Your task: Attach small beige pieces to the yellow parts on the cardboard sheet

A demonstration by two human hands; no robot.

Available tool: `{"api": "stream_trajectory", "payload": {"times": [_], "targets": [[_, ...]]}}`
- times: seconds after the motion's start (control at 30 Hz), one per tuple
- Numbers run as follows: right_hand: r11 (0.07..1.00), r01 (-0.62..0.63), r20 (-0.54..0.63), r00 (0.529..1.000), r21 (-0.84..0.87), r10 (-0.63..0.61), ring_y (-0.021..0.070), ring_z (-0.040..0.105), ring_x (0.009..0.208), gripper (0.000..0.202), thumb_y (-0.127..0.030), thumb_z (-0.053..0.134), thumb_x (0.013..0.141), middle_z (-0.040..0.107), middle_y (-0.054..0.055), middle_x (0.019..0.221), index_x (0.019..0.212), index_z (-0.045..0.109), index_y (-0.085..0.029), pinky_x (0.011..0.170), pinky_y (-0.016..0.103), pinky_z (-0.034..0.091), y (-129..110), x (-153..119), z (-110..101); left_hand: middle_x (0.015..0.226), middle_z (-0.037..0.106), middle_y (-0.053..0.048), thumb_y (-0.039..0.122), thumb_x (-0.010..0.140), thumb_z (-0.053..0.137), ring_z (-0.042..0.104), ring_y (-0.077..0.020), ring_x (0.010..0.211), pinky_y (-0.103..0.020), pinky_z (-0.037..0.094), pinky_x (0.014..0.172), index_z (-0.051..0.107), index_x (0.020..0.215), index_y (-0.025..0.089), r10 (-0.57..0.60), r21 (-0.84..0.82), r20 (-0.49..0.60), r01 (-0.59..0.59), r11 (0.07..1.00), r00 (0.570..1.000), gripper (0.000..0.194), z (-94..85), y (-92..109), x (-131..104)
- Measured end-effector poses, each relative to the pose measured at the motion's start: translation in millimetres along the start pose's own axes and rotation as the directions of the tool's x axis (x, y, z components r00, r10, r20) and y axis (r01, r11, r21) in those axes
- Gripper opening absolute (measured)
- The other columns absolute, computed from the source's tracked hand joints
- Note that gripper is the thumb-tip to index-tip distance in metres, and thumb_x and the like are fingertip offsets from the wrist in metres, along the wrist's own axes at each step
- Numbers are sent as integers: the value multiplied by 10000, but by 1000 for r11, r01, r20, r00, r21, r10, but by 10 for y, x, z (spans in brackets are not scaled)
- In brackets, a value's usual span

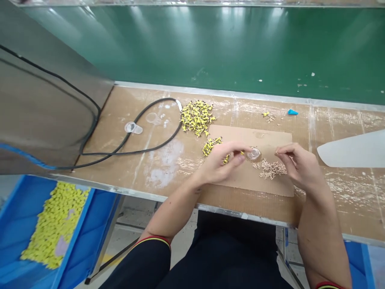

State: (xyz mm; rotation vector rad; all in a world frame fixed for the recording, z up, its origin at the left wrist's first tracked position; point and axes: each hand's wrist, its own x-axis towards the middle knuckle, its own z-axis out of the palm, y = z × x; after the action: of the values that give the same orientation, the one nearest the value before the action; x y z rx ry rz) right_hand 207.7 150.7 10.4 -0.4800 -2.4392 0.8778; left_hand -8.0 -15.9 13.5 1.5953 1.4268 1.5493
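My left hand (222, 162) is over the left side of a cardboard sheet (249, 134), thumb and fingers pinched around a small yellow piece (242, 153). Just right of its fingertips sits a small round clear plastic cup (254, 153). My right hand (300, 166) hovers at the sheet's right edge with thumb and forefinger pressed together; whatever they hold is too small to make out. Between the hands, tiny pale beige pieces (270, 169) lie scattered. Partly behind my left hand is a small heap of yellow-and-black pieces (209, 146).
A larger yellow-and-black heap (197, 117) lies beyond the sheet. At left, a black cable (147, 150) loops near a clear scoop-shaped piece (133, 128). A blue cone (292, 112) and a white panel (355, 150) are at right. A blue bin (104, 208) stands below left.
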Motion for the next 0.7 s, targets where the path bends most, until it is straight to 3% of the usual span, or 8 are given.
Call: {"api": "stream_trajectory", "payload": {"times": [0.1, 0.2, 0.33, 0.47, 0.7], "targets": [[977, 45, -96, 995, 211, -25, 189, 719, 816, 159, -115, 681, 919, 743, 18, 877, 984, 676, -260, 690, 322, 567, -117, -12, 13, 865, 694, -44, 257, 1033, 533, 629, -133, 739, -258, 527, 721, 670, 1213, 179, 34, -117, 160, -15, 993, 987, 239, 129, 86, -22], [939, 141, -159, 983, 315, -94, 182, 700, 793, 311, -31, 716, 866, 744, 11, 864, 1056, 734, -278, 666, 326, 556, -246, 5, 58, 887, 688, -66, 193, 1025, 481, 633, -140, 771, -263, 523, 733, 695, 1017, 170, 65, -165, 255, -22, 986, 965, 215, 194, 103, -23], [893, 262, -165, 963, 365, -214, 184, 697, 760, 435, 25, 710, 839, 770, 18, 883, 1109, 787, -307, 647, 351, 545, -357, 37, 106, 882, 711, -71, 195, 984, 556, 668, -156, 808, -282, 532, 777, 704, 944, 168, 27, -173, 214, 11, 985, 976, 155, 216, 81, -23], [850, 267, -152, 963, 455, -221, 202, 711, 806, 420, -19, 720, 848, 773, 32, 931, 1096, 808, -346, 663, 369, 561, -396, 28, 152, 918, 751, -89, 312, 947, 676, 683, -178, 840, -300, 530, 788, 723, 991, 158, -8, -190, 129, 32, 981, 992, 166, 212, 88, -25], [834, 235, -89, 971, 500, -220, 178, 680, 817, 411, -27, 770, 823, 695, 30, 910, 1071, 822, -351, 639, 322, 555, -451, 17, 240, 848, 731, -82, 306, 981, 608, 672, -163, 796, -278, 524, 770, 700, 885, 153, -50, -273, 198, 104, 956, 979, 203, 201, 124, -16]]}}
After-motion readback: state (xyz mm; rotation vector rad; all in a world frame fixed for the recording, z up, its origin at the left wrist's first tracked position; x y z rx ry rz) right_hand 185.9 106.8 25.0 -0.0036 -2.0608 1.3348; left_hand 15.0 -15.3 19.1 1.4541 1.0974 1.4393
